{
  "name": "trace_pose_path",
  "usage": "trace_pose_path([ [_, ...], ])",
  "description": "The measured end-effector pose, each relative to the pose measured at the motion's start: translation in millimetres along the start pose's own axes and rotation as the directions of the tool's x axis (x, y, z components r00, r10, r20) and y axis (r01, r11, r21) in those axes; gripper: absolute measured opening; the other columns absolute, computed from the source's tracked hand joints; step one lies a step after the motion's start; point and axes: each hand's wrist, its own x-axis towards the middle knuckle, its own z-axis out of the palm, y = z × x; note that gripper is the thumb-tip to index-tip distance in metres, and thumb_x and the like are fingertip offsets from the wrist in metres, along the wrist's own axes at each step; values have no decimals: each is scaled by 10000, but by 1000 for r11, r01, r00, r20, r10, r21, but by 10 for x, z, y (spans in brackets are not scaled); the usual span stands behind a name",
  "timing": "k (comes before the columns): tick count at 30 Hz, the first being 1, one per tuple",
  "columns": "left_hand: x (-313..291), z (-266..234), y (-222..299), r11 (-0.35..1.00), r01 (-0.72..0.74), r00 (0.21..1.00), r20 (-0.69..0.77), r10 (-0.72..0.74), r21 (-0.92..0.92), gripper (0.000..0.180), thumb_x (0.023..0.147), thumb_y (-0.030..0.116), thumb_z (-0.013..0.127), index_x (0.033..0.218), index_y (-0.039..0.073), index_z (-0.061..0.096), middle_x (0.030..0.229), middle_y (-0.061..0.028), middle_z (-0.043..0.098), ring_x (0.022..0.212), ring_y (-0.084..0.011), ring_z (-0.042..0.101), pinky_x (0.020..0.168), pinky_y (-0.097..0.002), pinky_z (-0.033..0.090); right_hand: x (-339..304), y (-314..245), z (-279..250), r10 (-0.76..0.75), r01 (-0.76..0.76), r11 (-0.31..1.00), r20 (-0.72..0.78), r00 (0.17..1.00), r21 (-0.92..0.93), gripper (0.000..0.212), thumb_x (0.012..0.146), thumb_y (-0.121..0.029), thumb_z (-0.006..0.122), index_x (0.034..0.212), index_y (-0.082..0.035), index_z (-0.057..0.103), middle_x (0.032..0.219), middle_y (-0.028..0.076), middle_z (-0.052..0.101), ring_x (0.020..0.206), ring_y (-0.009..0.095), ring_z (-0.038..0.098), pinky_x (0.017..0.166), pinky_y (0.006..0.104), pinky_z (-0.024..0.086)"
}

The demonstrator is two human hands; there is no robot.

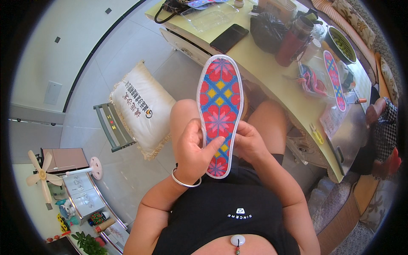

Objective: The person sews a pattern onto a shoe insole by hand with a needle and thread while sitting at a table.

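**Presently held: one embroidered insole**

Left hand [193, 146]: closed on the insole [219, 112] at its lower left edge, thumb laid across the stitched face. Insole: upright over the lap, red, blue and yellow flower pattern, white rim; likely light, thin and bendable, best taken by both edges near the heel. Right hand [248, 142]: fingers closed on the right edge. Second insole [334, 80] lies on the table [272, 70].

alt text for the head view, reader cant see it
A seated person holds an embroidered insole with red flowers and blue-yellow diamonds upright in both hands, left hand gripping its lower edge, right hand behind. A second insole, a dark phone and a red flask lie on the yellow table.
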Motion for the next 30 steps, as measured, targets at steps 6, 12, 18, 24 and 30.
trace_pose_path([
  [6, 176, -215, -193, 709, 416, 905, 184, -383, -570, 246, 900, 64, 565, 1122, -36, 529, 1001, -116, 642, 811, -190, 625, 719, -279, 524, -132, -293, 348, -274, 226, 778, 7, 962, -586, 48, 924, -4, 611, 963, 23, 617, 950, 67, 694, 902, 112, 673, 803, 278, 545],
  [12, 86, -204, -224, 181, 553, 806, 468, -363, -813, 524, 931, 425, 507, 1196, -27, 535, 704, -42, 465, 547, -103, 409, 450, -220, 341, -156, -298, 677, -389, 332, 692, 56, 919, -641, 48, 915, 60, 577, 955, 43, 596, 826, 115, 687, 819, 191, 739, 692, 293, 593],
  [18, 76, -48, -118, 512, 408, 841, 93, -533, -756, 564, 949, 482, 454, 1219, -4, 546, 817, -71, 607, 519, -117, 505, 418, -231, 413, -56, -238, 726, -594, 476, 249, 255, 763, -843, 100, 790, -23, 695, 860, -35, 625, 722, 102, 628, 600, 257, 634, 536, 355, 499],
  [24, 41, -150, -224, 697, 428, 891, 139, -432, -574, 564, 942, 476, 419, 1246, 15, 531, 925, -75, 635, 562, -110, 535, 416, -229, 421, -18, -269, 728, -633, 499, 10, 381, 674, -867, 114, 761, -53, 714, 837, -46, 629, 695, 102, 603, 624, 274, 622, 534, 369, 490],
  [30, 52, -3, -118, 650, 381, 867, 9, -498, -658, 570, 936, 480, 431, 1214, 0, 560, 996, -89, 649, 685, -133, 611, 507, -233, 491, -16, -269, 730, -643, 505, -30, 404, 651, -862, 117, 751, -50, 718, 827, -49, 629, 694, 102, 603, 617, 273, 619, 529, 369, 487],
])
